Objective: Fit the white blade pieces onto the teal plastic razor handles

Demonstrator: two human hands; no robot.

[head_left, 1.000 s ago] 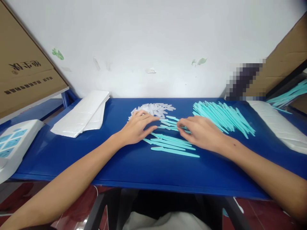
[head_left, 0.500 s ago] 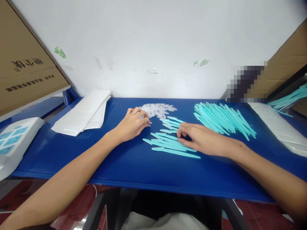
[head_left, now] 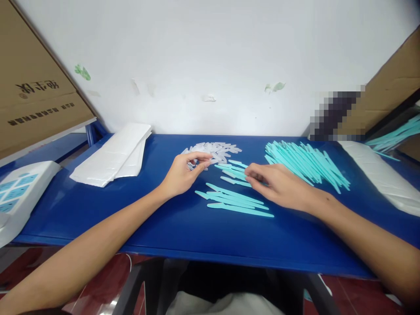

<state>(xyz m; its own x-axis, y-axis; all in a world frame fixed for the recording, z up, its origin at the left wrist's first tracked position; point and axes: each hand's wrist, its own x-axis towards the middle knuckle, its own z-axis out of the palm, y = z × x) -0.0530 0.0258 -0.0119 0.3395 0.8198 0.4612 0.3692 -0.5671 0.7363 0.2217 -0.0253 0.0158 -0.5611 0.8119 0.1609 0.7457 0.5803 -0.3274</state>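
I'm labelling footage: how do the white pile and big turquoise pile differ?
The white pile has short pieces; the turquoise pile has long, slim ones. The turquoise pile spreads over more of the table than the white pile. The white pile looks jumbled; the turquoise pile mostly slants one way. Both lie on the table.

Wht wall (head_left: 203, 48) beyond L hand (head_left: 183, 175) & R hand (head_left: 277, 183), green patches (head_left: 82, 72) on it. Blue tbl (head_left: 183, 227) under both; 2nd blue surface (head_left: 55, 147) well left of L hand. Dk-red tiled flr (head_left: 110, 276) below hands, near side, w/ glare (head_left: 113, 305).
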